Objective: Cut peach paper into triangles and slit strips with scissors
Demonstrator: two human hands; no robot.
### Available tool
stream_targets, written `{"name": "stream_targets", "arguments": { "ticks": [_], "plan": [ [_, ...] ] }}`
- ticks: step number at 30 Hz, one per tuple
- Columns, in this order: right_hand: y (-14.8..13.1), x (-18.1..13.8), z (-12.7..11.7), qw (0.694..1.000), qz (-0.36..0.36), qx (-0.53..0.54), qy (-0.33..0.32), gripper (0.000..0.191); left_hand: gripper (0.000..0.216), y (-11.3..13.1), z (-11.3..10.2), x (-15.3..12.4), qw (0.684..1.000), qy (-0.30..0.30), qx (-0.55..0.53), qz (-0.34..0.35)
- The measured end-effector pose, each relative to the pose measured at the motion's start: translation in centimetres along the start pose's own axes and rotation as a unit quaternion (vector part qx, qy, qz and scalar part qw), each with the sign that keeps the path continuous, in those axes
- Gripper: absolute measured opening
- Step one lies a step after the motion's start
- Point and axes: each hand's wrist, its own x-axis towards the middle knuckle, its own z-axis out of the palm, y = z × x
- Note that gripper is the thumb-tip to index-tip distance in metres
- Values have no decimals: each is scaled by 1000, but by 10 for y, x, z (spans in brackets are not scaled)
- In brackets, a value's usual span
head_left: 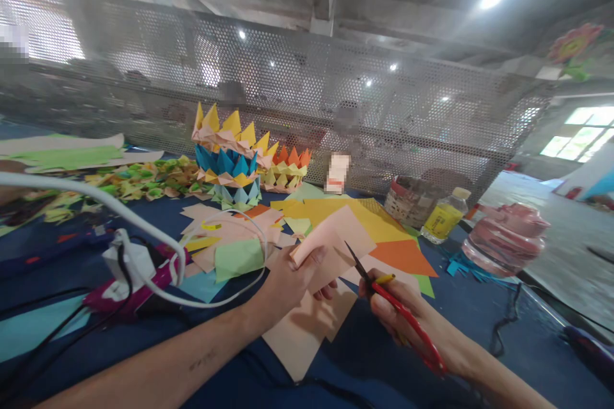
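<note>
My left hand (pixel 292 278) is closed on a folded sheet of pale pink paper (pixel 336 239), thumb on top, holding it tilted above the table. My right hand (pixel 400 310) grips red-handled scissors (pixel 391 300); their dark blades point up and left, with the tip at the pink paper's lower edge. Another pale pink sheet (pixel 302 332) lies flat under both hands on the blue tabletop (pixel 364 358).
Loose yellow, orange, green and pink sheets (pixel 364 217) cover the middle. Stacked folded paper crowns (pixel 230 153) stand behind, before a perforated metal screen (pixel 336 96). A white cable and charger (pixel 129 255) lie left. A bottle (pixel 444 217), basket (pixel 410 198) and pink jar (pixel 506 236) stand right.
</note>
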Motion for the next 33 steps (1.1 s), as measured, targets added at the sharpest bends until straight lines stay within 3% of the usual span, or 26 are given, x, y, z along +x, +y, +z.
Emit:
{"name": "stream_targets", "arguments": {
  "ticks": [8, 16, 21, 33],
  "plan": [
    [1, 1, 0, 1000, 0, 17, -15, 49, 37, -3, -2, -1, 1000, -5, 5, -8],
    [5, 2, 7, 998, 31, 46, 21, 51, 37, -8, -2, 3, 1000, -13, -8, 19],
    [14, 9, 4, 998, 15, 56, -15, 53, 36, -7, -2, 3, 1000, -15, 0, 16],
    [23, 13, 5, 1000, 7, 3, 6, 54, 38, -4, -3, 1, 1000, -30, 0, 10]
  ]
}}
